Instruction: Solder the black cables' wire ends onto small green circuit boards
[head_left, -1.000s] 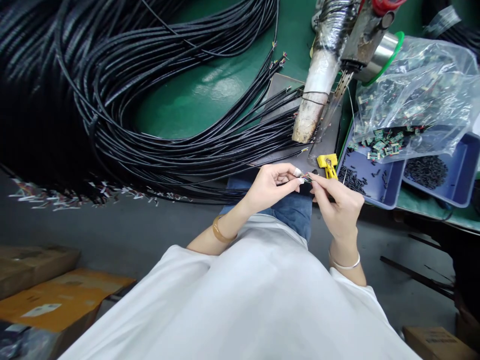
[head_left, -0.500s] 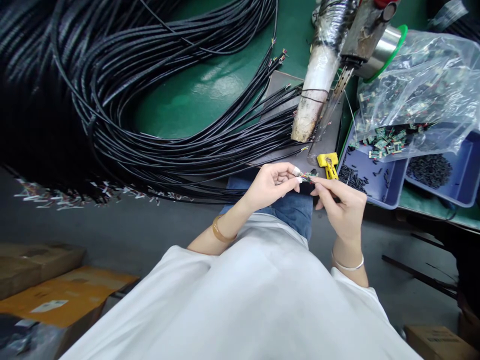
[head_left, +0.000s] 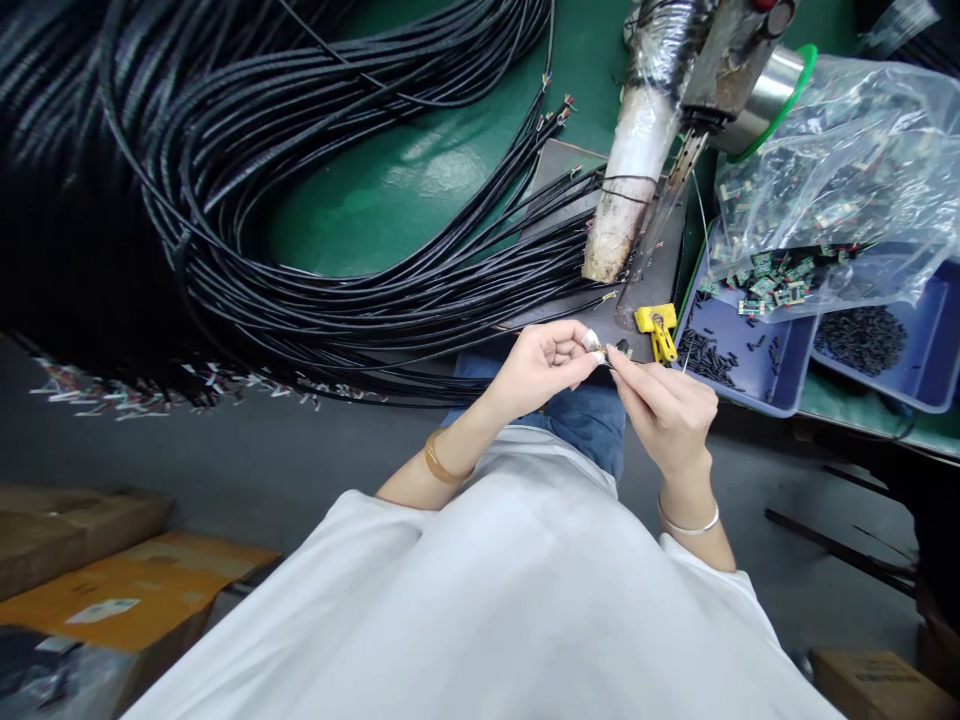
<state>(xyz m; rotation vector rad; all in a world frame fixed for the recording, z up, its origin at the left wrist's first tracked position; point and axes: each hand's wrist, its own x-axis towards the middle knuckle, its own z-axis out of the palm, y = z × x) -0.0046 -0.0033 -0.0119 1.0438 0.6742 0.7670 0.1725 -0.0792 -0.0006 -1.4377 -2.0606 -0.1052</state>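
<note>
Above my lap, my left hand pinches the end of a black cable between thumb and forefinger, with white tape or a cover on one fingertip. Thin coloured wires show at those fingertips. My right hand meets it there, thumb and forefinger pressed together at the wire ends; what they pinch is mostly hidden. A small greenish and dark piece peeks out behind the right fingertips. Close beyond my hands lies a bundle of black cables with stripped ends. A yellow clip-like tool sits just past my right hand.
A soldering iron and a wrapped white tube angle over a dark board. Right of them are a solder spool, a plastic bag of circuit boards and blue trays with short black tubes. Cardboard boxes stand lower left.
My right hand has moved left, bringing its fingertips up against the left ones. The wires and small green piece that showed between my hands are now largely covered.
</note>
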